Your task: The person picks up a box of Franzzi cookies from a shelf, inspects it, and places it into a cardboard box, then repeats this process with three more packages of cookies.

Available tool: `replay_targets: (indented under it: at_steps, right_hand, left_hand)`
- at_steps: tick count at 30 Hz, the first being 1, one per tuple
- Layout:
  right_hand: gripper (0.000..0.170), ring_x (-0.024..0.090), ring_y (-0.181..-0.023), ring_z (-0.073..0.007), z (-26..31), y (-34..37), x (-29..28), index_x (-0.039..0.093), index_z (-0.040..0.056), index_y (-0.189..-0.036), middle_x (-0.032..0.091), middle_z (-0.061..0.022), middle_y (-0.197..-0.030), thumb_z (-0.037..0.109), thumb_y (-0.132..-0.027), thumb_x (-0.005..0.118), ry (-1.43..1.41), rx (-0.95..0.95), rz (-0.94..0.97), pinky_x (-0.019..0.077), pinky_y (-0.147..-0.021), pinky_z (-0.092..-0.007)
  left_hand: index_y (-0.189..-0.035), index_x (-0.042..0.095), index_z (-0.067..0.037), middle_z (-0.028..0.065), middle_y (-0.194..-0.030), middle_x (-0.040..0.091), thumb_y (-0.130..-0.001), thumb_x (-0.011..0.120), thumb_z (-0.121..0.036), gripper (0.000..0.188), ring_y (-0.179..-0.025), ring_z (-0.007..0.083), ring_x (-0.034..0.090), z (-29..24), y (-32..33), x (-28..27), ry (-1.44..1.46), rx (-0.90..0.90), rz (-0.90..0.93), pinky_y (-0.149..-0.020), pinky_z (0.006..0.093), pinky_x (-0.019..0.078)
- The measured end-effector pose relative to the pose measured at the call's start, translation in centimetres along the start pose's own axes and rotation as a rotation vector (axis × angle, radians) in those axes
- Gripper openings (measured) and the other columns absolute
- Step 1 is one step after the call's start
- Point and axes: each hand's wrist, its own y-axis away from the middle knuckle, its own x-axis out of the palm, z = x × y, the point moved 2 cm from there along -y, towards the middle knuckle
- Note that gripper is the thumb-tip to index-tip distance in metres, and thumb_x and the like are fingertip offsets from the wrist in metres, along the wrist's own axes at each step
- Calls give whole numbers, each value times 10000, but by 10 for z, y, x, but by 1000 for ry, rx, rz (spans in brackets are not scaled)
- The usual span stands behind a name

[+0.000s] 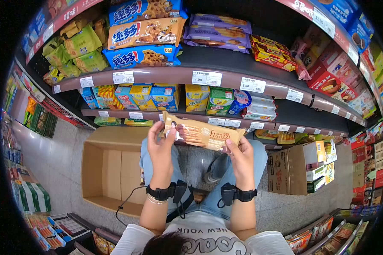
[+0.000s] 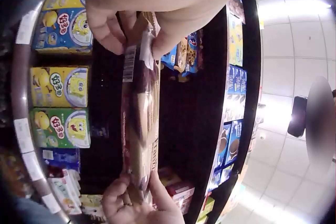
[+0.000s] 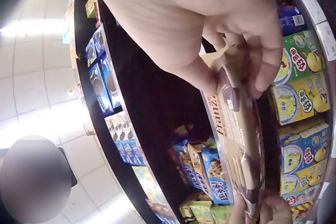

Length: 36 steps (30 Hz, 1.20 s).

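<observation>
A beige packet of Franzzi biscuits (image 1: 202, 135) is held up lengthwise between both hands, above the person's knees. My left hand (image 1: 161, 146) pinches its left end, thumb on the printed front. At the other end my right hand (image 1: 241, 156) grips the corner, its thumb also on the front. The left wrist view shows the packet (image 2: 140, 124) edge-on, with a barcode near the left hand's fingers. In the right wrist view the brand name on the packet (image 3: 223, 116) shows beside the right thumb.
Shelves ahead carry blue and orange cookie packs (image 1: 144, 32), purple packs (image 1: 217, 34) and red-yellow packs (image 1: 273, 53). Small boxes (image 1: 197, 97) stand on the shelf below. An open cardboard box (image 1: 102, 170) lies at the left; another carton (image 1: 287, 170) with goods stands at the right.
</observation>
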Motion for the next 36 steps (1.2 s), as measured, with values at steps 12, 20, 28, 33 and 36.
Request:
replay_targets:
  at_steps: [12, 20, 28, 33, 36]
  right_hand:
    - [426, 584, -866, -300, 0, 27, 67, 625, 37, -1009, 604, -125, -946, 19, -596, 729, 798, -825, 36, 486, -751, -359]
    - [219, 545, -930, -253, 4, 17, 52, 662, 48, -924, 583, -99, -972, 51, -712, 714, 805, -714, -20, 437, -825, -345]
    - [417, 563, -958, -143, 9, -6, 4, 499, -2, -1215, 595, -85, -1076, 87, -837, 651, 154, -217, -86, 446, -816, -269]
    - [362, 585, -882, -117, 8, -2, 3, 504, -2, -1179, 624, -60, -995, 87, -851, 631, -10, -98, 36, 450, -746, -243]
    - [353, 586, -878, -114, 7, -1, 4, 497, -3, -1170, 625, -57, -980, 84, -854, 627, -20, -74, 36, 451, -749, -245]
  left_hand:
    - [-1419, 229, -1, 124, -1346, 414, -747, 740, -79, 848, -1230, 202, 420, -6, 36, 34, 58, -63, 557, -994, 327, 376]
    - [-1200, 437, 43, 168, -1160, 558, -915, 527, -147, 354, -1044, 266, 587, -18, 19, 12, 155, -261, 298, -852, 419, 521]
    - [-1168, 449, 58, 175, -1100, 582, -918, 535, -180, 355, -983, 285, 621, -27, 9, -9, 178, -385, 382, -790, 449, 564]
    - [-1175, 454, 47, 169, -1103, 587, -931, 526, -210, 361, -977, 276, 625, -22, 4, -18, 143, -351, 354, -765, 437, 575]
    - [-1181, 453, 39, 166, -1101, 589, -938, 515, -220, 360, -973, 271, 628, -22, 3, -21, 155, -351, 334, -761, 429, 578]
